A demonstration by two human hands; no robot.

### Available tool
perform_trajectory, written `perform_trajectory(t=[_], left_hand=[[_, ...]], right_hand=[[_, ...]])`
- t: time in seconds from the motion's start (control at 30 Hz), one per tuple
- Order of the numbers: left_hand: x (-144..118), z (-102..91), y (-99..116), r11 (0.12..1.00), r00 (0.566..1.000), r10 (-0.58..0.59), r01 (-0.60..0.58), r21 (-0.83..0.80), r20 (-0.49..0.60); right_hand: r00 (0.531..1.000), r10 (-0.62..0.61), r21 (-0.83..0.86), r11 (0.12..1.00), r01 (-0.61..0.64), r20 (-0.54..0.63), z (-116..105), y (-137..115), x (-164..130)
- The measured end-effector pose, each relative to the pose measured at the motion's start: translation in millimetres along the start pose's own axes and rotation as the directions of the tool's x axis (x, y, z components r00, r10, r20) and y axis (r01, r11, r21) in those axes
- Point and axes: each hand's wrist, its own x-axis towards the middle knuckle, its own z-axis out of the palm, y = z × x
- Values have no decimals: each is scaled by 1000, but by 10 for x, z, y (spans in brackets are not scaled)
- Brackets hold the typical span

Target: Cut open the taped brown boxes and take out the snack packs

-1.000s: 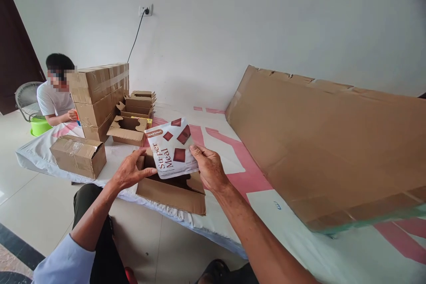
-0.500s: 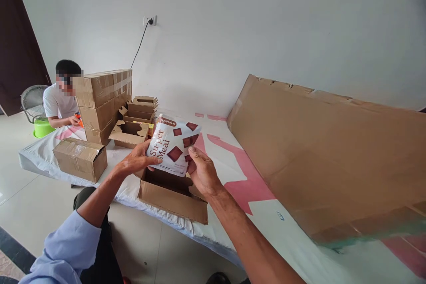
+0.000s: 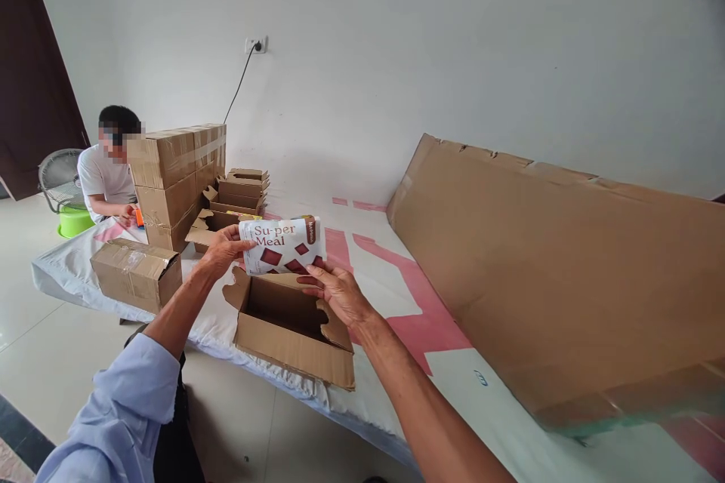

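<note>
My left hand (image 3: 220,251) pinches one end of the white pouch (image 3: 282,246), above the back edge of the open box (image 3: 294,351). My right hand (image 3: 343,291) is at its low corner, fingers a bit spread, and I can't tell if it grips. If my left pinch slips, the pouch could tip and bump the box flap (image 3: 340,332).

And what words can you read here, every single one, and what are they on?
"Su-per Meal": on the white pouch.
Brown label on the pouch: sideways lettering, too small to read surely.
Blue mark on the pink-and-white sheet: can't tell what it says.
Other small print on the pouch: too small to read.
</note>
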Motion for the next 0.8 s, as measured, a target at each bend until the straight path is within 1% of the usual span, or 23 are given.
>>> perform_trajectory(t=[0.1, 0.2, 0.47, 0.8], left_hand=[[56, 2, -116, 1000, 1000, -3, 3, -6, 4], [117, -6, -175, 1000, 999, -19, 18, 24, 30], [242, -41, -246, 997, 999, -26, 24, 67, 37], [289, -47, -304, 997, 999, -38, 36, 68, 32]], right_hand=[[1000, -12, -135, 991, 10, -12, -30, 79, 42], [1000, -18, -199, 980, 13, -22, -40, 139, 84], [999, -8, -228, 974, -5, -52, -41, 239, 161], [998, -9, -220, 975, -6, -67, -31, 280, 162]])
